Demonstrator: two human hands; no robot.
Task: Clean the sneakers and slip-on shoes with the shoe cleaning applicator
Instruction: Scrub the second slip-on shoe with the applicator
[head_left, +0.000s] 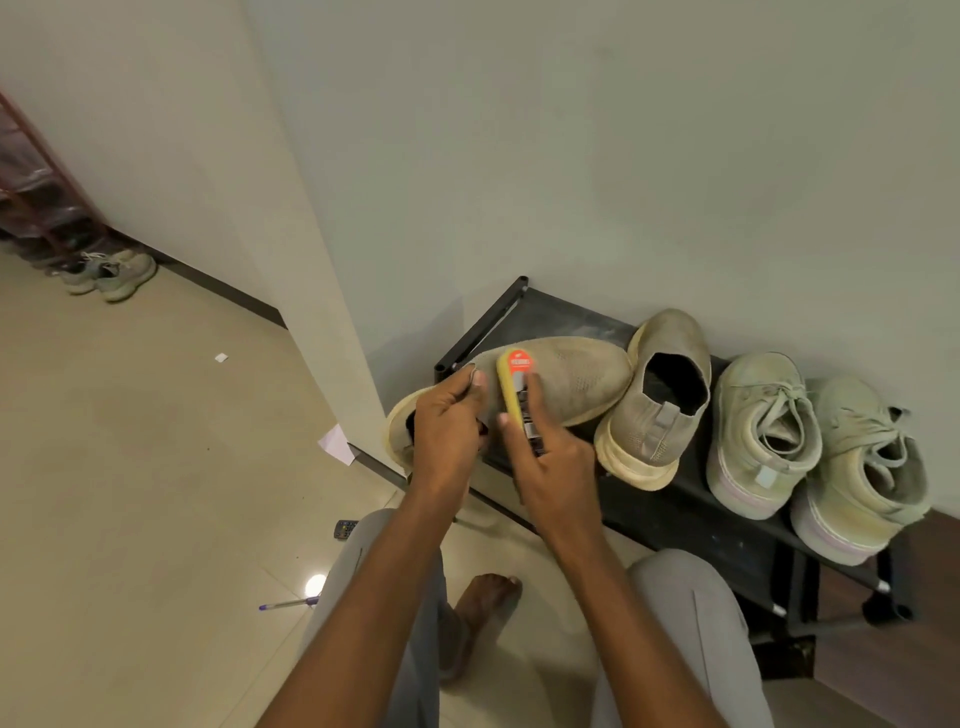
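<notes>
Both forearms reach forward, hands close together.
The left hand (448, 415) has its fingers curled in a grip, thumb on top; the right hand (550, 457) clasps with its fingers extended forward.

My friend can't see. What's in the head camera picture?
A person's left hand holds a slip-on while the right hand rubs an applicator on it. Another slip-on and two sneakers sit on a black rack.
</notes>
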